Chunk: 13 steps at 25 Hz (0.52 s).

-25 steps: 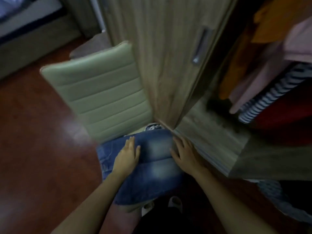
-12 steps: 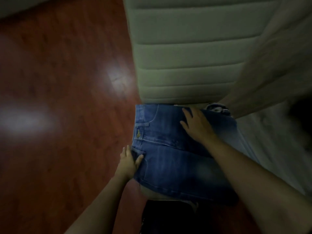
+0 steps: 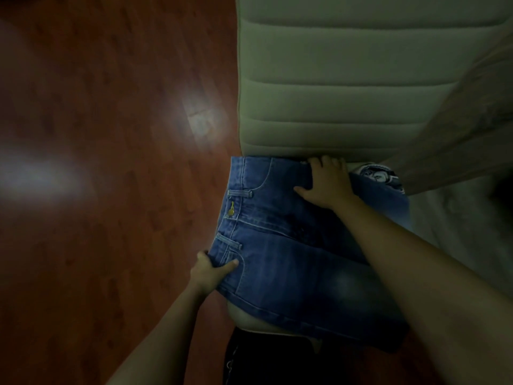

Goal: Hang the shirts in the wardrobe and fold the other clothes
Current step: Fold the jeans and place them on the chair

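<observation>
1. Folded blue jeans [image 3: 291, 268] lay on a chair seat in the lower centre of the frame. Their waistband faced left and their far edge butted against the foot of the padded chair back [image 3: 347, 79].
2. The left hand [image 3: 208, 270] pinched the waistband corner at lower left, thumb on top and fingers tucked beneath. The right hand [image 3: 327, 184] lay flat with fingers spread, pressing the denim near the chair back and gripping nothing.
3. I judged the denim thick, fairly heavy and limp, able to hold a crease, and neither slippery nor fragile. I reckoned the best hold was at the stitched waistband and the folded edge, with a palm underneath so the layers would not slide apart.
4. A printed garment [image 3: 379, 176] peeked out just beside the right hand; I could not tell how far it ran under the jeans.
5. The chair back hemmed in the upper side, and a pale wardrobe door [image 3: 472, 134] slanted across the right of the frame. I judged these would crowd any lift. Reddish wooden floor [image 3: 97, 190] filled the left.
</observation>
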### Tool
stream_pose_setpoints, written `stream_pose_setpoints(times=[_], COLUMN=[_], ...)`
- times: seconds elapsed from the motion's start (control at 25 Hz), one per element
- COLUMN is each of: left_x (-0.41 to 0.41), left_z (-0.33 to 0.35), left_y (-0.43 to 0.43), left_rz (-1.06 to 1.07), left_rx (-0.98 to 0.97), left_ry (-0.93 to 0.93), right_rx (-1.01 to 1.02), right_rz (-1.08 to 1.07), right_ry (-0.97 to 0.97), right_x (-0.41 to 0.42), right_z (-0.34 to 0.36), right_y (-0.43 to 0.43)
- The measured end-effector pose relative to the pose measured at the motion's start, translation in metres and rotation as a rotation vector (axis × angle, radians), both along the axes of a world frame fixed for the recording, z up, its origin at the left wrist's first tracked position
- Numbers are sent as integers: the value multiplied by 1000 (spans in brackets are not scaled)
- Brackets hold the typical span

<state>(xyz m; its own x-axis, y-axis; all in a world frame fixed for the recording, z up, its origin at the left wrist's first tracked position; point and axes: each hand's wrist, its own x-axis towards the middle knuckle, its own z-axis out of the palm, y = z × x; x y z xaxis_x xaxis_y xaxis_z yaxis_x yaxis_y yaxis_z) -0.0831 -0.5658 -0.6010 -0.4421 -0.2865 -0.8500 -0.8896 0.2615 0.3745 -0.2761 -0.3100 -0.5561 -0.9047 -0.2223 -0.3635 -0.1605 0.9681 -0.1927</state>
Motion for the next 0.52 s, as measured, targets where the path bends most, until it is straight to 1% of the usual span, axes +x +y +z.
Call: stream_pose_setpoints(times=[0.08,0.16,0.2,0.28,0.32,0.36,0.4,0.48,0.52], left_x=[0,-3,-6,-13,-15,-17,-18,-15,-13], left_z=[4,9,14,30,37,43,49,72,83], left_y=[-5,-11,-13,-15,-16,-18,-18,-13,-10], left_rz=[-49,-162,-181,-180,-200,-206,-156,-14,20], left_rx=[-45,-87,-71,-16,-38,-52,-32,180,257], left_ry=[10,-10,-32,-60,-62,-36,-18,-4,4], right_rx=[-45,-168,-240,-364,-405,-437,-463,-473,-442], right_rz=[36,2,-24,-14,5,6,-20,-77,-82], right_ry=[89,89,82,98,97,79,40,-47,-72], right_x=[4,12,15,16,17,16,16,22,27], right_z=[8,19,26,40,47,57,67,93,105], right_y=[-3,-6,-6,-3,0,3,6,13,17])
